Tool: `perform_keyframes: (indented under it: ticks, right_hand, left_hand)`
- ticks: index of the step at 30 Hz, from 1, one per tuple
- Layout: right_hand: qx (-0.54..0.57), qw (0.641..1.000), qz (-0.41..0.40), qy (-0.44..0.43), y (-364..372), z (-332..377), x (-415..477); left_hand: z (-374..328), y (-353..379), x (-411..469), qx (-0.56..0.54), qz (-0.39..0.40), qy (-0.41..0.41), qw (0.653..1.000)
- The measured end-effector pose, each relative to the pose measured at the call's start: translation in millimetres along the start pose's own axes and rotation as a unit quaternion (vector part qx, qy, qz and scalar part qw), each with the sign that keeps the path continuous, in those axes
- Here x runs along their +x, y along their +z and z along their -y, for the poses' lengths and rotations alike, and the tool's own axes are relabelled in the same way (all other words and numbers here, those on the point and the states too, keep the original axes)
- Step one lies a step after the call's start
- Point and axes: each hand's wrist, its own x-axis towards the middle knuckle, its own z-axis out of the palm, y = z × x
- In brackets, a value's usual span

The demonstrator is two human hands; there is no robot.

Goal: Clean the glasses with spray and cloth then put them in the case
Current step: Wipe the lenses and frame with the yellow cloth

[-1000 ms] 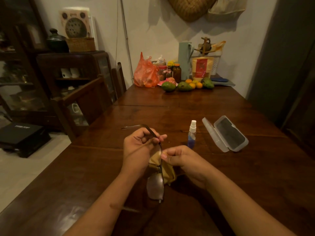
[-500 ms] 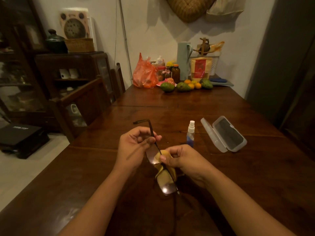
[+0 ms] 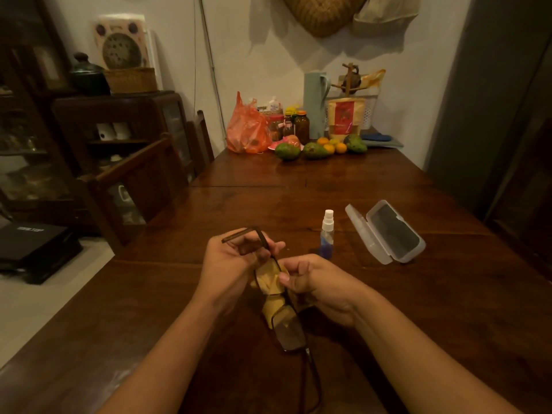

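My left hand grips the dark-framed glasses at the far end of the frame, where one temple arm bends off to the left. The frame runs from that hand toward me, with the near lens hanging free above the table. My right hand pinches a yellow cloth against the far lens. A small spray bottle with a white nozzle and blue liquid stands just beyond my right hand. Further right lies the translucent glasses case, lid open and nothing inside.
The dark wooden table stretches ahead. At its far end sit an orange plastic bag, jars, avocados and oranges. Wooden chairs and a cabinet stand to the left, a grey door to the right.
The glasses have turned in my hands: the near lens swung to the right and nearer to me. The cloth now covers the far lens under my right thumb.
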Motion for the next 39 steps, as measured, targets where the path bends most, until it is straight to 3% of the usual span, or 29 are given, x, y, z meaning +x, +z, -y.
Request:
perform_keyframes:
  ticks: [6,13,18,22,25,28,29,32,33,36,39]
  right_hand:
    - [-0.026,0.999,0.009,0.016,-5.1,0.3,-1.3]
    - [-0.002,0.998,-0.065,0.006,-1.3,2.3,0.8]
    - [-0.031,0.998,-0.056,0.006,2.1,3.4,-1.5]
    - [-0.045,0.991,-0.129,0.003,-4.0,7.6,-2.7]
    - [-0.067,0.977,-0.192,-0.061,-6.1,11.0,-2.1]
    - [-0.175,0.945,-0.208,-0.182,1.1,11.7,-2.0]
    - [-0.256,0.923,-0.198,-0.211,3.2,8.7,-1.2]
    - [-0.570,0.759,-0.163,-0.269,2.0,-3.3,0.3]
    - [-0.599,0.738,-0.142,-0.278,-0.2,-4.3,0.0]
    - [-0.588,0.746,-0.097,-0.296,-8.6,-1.0,-2.3]
    - [-0.606,0.726,-0.097,-0.310,-14.6,1.2,-4.3]
  left_hand:
    - [-7.8,-1.0,0.8,0.014,-0.021,0.024,0.999]
    - [-4.1,0.6,1.7,0.014,-0.055,0.015,0.998]
    - [-5.5,-2.6,2.7,0.045,-0.080,0.025,0.995]
    - [-4.8,-10.7,6.5,0.060,-0.125,0.032,0.990]
    - [-1.6,-13.6,8.6,0.053,-0.148,0.025,0.987]
    - [2.3,-10.7,8.4,0.053,-0.147,0.025,0.987]
    - [4.0,-9.0,8.0,0.049,-0.146,0.023,0.988]
    - [8.8,-7.5,7.5,0.021,-0.145,0.007,0.989]
    - [9.3,-8.4,7.5,0.023,-0.145,0.006,0.989]
    - [8.7,-12.0,7.9,0.039,-0.142,0.003,0.989]
    - [9.1,-12.6,7.8,0.044,-0.134,0.000,0.990]
